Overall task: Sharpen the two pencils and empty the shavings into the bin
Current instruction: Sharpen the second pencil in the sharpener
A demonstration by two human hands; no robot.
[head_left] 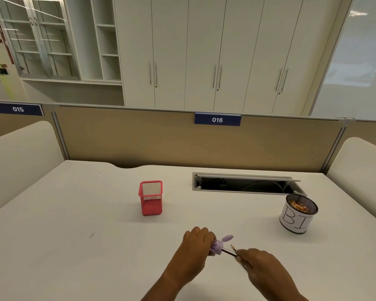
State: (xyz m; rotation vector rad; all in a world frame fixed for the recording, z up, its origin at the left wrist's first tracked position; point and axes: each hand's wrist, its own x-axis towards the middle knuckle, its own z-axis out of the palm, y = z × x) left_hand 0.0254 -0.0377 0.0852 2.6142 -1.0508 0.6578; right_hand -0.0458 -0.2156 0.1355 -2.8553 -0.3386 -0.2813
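The person's left hand (197,240) is gripping a small lilac plastic sharpener with rabbit ears (219,245) just above the white desk (74,224), while the right hand (255,260) is closing its fingers around two pencils. One dark pencil (228,252) is sitting with its end in the sharpener; the second pencil (233,247), lying just beside it, is showing a pointed tip, so it is probably the one already sharpened, though the blur is making this hard to confirm. The task is looking roughly midway: one pencil is being worked, and the emptying is still waiting. The round mesh bin wrapped in white paper with handwritten letters (296,216), standing well apart to the right, is already holding a heap of orange-brown shavings. The red mesh pencil holder (150,198) farther back is looking empty.
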